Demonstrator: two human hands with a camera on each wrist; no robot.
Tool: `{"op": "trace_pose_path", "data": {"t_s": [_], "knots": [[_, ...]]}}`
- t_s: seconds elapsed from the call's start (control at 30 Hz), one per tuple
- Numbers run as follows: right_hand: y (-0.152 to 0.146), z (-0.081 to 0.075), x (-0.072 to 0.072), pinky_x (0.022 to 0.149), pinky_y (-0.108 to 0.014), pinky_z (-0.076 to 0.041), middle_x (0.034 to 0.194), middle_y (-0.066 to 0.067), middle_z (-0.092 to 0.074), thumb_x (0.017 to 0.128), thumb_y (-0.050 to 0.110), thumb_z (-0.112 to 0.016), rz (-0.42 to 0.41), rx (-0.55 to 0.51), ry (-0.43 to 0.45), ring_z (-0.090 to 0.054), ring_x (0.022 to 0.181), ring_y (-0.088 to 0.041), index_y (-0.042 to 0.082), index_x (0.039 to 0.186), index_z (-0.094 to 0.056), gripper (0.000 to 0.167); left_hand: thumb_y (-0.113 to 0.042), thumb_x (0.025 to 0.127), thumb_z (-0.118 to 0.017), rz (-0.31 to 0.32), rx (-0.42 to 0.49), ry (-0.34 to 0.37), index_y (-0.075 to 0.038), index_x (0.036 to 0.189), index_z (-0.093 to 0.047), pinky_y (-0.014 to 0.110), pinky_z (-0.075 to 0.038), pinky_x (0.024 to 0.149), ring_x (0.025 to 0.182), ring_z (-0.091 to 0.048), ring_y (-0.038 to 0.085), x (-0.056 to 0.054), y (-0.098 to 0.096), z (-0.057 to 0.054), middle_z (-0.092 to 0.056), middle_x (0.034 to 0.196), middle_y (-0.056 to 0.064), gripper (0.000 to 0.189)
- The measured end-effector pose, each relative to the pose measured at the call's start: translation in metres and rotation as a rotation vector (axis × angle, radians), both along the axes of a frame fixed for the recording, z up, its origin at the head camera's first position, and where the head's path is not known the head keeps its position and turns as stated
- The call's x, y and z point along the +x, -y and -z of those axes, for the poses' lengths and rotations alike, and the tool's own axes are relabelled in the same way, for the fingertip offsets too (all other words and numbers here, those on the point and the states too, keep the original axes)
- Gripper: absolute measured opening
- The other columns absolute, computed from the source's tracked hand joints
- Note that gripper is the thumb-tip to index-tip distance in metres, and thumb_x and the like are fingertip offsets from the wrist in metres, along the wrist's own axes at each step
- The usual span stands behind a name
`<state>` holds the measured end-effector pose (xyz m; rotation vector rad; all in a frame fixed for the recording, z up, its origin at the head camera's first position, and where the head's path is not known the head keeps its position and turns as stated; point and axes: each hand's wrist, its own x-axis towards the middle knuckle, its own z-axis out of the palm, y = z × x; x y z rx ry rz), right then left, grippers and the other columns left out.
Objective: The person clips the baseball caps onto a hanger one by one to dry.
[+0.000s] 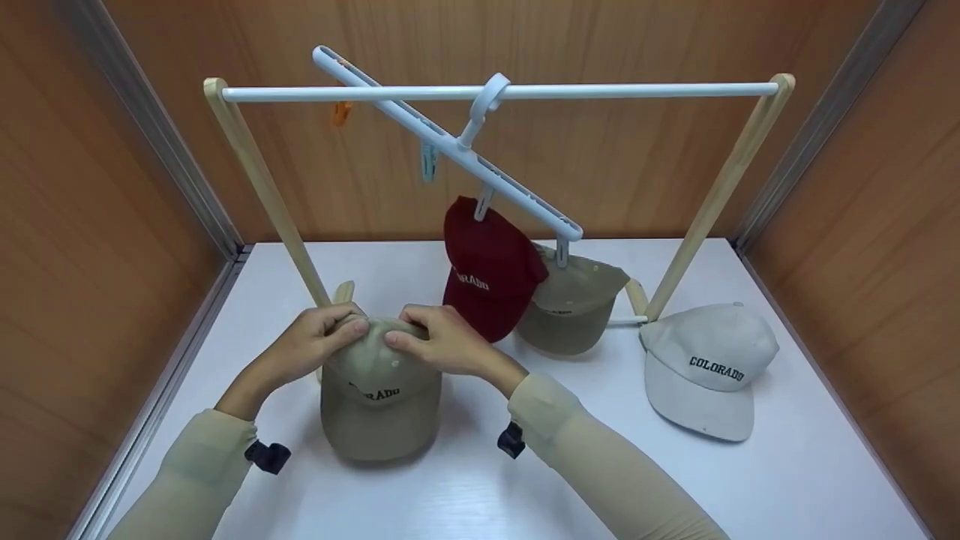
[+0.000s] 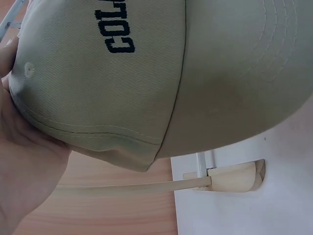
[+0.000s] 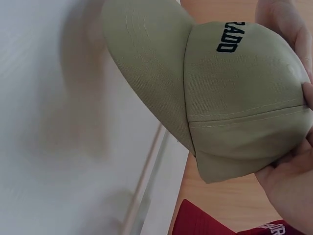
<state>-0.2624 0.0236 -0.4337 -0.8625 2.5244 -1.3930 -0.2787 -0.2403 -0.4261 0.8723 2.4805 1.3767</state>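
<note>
Both hands hold a khaki baseball cap (image 1: 382, 420) at its crown, brim hanging down, above the front left of the white table. My left hand (image 1: 319, 337) pinches the left side of the crown, thumb on the front. On the other side my right hand (image 1: 446, 341) does the same, thumb pressed to the fabric. Dark lettering shows on the cap's front panel. In the left wrist view, the left palm lies behind the crown (image 2: 98, 88). The right wrist view shows the right fingers under the crown's edge, with the brim (image 3: 146, 63) tilted away.
A pale blue clip hanger (image 1: 517, 195) hangs aslant on a white rod (image 1: 637, 91) between wooden legs. Its clips hold a dark red cap (image 1: 487, 277) and an olive cap (image 1: 574, 300); an orange clip (image 1: 341, 112) and a blue clip (image 1: 428, 163) hang free. A light grey cap (image 1: 705, 367) lies at right.
</note>
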Motion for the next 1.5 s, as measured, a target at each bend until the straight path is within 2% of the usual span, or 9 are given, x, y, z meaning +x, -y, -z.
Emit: {"op": "trace_pose_path", "data": {"t_s": [0.37, 0.67, 0.93, 1.2, 1.5], "knots": [[-0.005, -0.005, -0.002, 0.068, -0.023, -0.040, 0.075, 0.008, -0.046, 0.106, 0.035, -0.068, 0.039, 0.016, -0.069, -0.048, 0.076, -0.006, 0.013, 0.093, -0.063, 0.026, -0.025, 0.112, -0.057, -0.031, -0.006, -0.032, -0.011, 0.108, -0.073, 0.028, -0.050, 0.074, 0.082, -0.059, 0.017, 0.000, -0.005, -0.007, -0.067, 0.091, 0.001, 0.022], [-0.010, -0.012, -0.006, 0.067, -0.024, -0.039, 0.075, 0.007, -0.044, 0.105, 0.034, -0.069, 0.066, 0.017, -0.104, -0.046, 0.074, -0.006, 0.013, 0.091, -0.060, 0.027, -0.024, 0.111, -0.058, -0.037, 0.011, -0.086, -0.012, 0.107, -0.075, 0.027, -0.051, 0.080, 0.092, -0.061, 0.018, -0.008, -0.012, -0.014, -0.070, 0.100, 0.002, 0.021], [-0.017, -0.022, -0.009, 0.068, -0.024, -0.041, 0.076, 0.006, -0.047, 0.106, 0.034, -0.068, 0.077, 0.025, -0.115, -0.048, 0.076, -0.008, 0.012, 0.094, -0.063, 0.025, -0.026, 0.112, -0.057, -0.061, 0.022, -0.072, -0.010, 0.110, -0.073, 0.028, -0.052, 0.075, 0.087, -0.062, 0.018, -0.011, -0.020, -0.023, -0.070, 0.098, 0.003, 0.023], [-0.023, -0.036, -0.012, 0.068, -0.025, -0.041, 0.077, 0.006, -0.050, 0.107, 0.032, -0.067, 0.094, 0.021, -0.122, -0.048, 0.077, -0.009, 0.012, 0.097, -0.066, 0.022, -0.030, 0.111, -0.058, -0.104, 0.037, -0.087, -0.010, 0.110, -0.073, 0.028, -0.052, 0.079, 0.092, -0.063, 0.019, -0.016, -0.027, -0.033, -0.069, 0.101, 0.003, 0.024], [-0.026, -0.050, -0.013, 0.068, -0.026, -0.041, 0.077, 0.005, -0.049, 0.107, 0.030, -0.066, 0.111, 0.016, -0.163, -0.048, 0.076, -0.009, 0.011, 0.094, -0.062, 0.024, -0.036, 0.112, -0.054, -0.114, 0.039, -0.052, -0.010, 0.114, -0.068, 0.030, -0.054, 0.075, 0.089, -0.063, 0.021, -0.019, -0.031, -0.045, -0.067, 0.103, 0.006, 0.030]]}}
